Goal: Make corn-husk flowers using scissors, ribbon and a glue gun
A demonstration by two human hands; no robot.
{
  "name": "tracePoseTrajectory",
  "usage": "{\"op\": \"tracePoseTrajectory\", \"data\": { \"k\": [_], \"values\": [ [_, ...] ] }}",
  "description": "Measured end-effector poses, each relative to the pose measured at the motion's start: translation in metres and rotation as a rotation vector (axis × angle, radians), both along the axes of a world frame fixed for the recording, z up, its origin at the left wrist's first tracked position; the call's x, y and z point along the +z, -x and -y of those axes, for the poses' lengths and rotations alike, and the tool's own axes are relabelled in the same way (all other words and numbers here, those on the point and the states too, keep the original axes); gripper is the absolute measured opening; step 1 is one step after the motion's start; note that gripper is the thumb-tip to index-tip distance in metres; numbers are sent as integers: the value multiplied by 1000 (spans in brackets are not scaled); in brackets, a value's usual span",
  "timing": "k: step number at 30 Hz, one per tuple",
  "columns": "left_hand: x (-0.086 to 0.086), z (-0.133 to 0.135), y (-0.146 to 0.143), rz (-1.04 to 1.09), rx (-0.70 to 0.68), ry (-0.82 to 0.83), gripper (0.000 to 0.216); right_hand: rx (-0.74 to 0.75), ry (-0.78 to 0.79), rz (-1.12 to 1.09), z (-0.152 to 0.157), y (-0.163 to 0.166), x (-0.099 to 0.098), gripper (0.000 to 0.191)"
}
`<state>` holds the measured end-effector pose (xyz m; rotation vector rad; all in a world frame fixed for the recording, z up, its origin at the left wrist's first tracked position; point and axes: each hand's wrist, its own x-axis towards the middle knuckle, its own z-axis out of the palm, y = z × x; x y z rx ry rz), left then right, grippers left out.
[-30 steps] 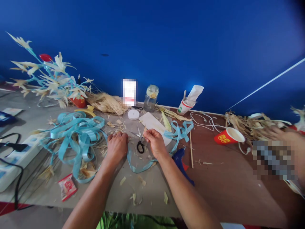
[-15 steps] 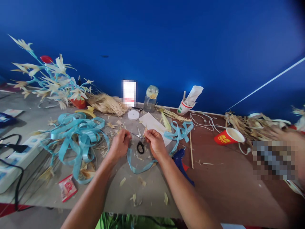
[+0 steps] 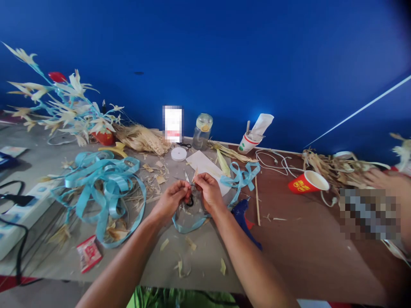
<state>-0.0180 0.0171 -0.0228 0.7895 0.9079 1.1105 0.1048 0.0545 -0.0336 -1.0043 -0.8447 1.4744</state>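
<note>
My right hand (image 3: 208, 190) pinches a small pale piece of corn husk (image 3: 195, 172), its tip sticking up above the fingers. Close beside it, my left hand (image 3: 171, 197) has thumb and fingertips pressed together; what they hold, if anything, is too small to make out. Black-handled scissors (image 3: 186, 174) lie under and between my hands, partly hidden by the left fingers. Below them a light blue ribbon (image 3: 186, 229) curves across the table. White paper (image 3: 201, 160) lies just beyond my hands.
Tangled blue ribbon (image 3: 109, 184) and a power strip (image 3: 28, 214) lie left, near a husk-flower arrangement (image 3: 73, 111). A white spool (image 3: 179, 154) and glass jar (image 3: 202, 132) stand behind. To the right are a blue glue gun (image 3: 240, 214), red paper cup (image 3: 308, 182) and another person's hand (image 3: 385, 184).
My left hand has moved right, up to my right hand, and now covers part of the scissors' handle. My right hand stays nearly in place with the husk piece.
</note>
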Motion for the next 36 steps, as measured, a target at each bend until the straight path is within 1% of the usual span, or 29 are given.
{"op": "tracePoseTrajectory", "data": {
  "k": [5,9,15,19,23,26,30,33,36],
  "values": [
    [0,-1,-2,24,45,-1,25,7,11,12,0,0,-2,18],
    [0,-2,-1,108,71,27,38,31,12,8,0,-1,-2,20],
    [-2,-3,-2,190,91,160,34,38,2,-30,0,-1,0,22],
    [-3,-3,-4,214,124,203,32,49,0,-19,1,0,0,23],
    [-3,-3,-8,180,159,195,31,57,-3,-23,2,1,-1,23],
    [-4,-4,-10,135,202,156,31,54,0,-24,2,2,-1,22],
    [-7,-4,-11,88,239,120,31,40,-39,30,4,3,2,21],
    [-8,-3,-12,38,235,92,32,29,-56,102,6,3,4,21],
    [-9,-2,-12,-53,196,32,31,20,-68,141,6,3,5,21]
  ]
}}
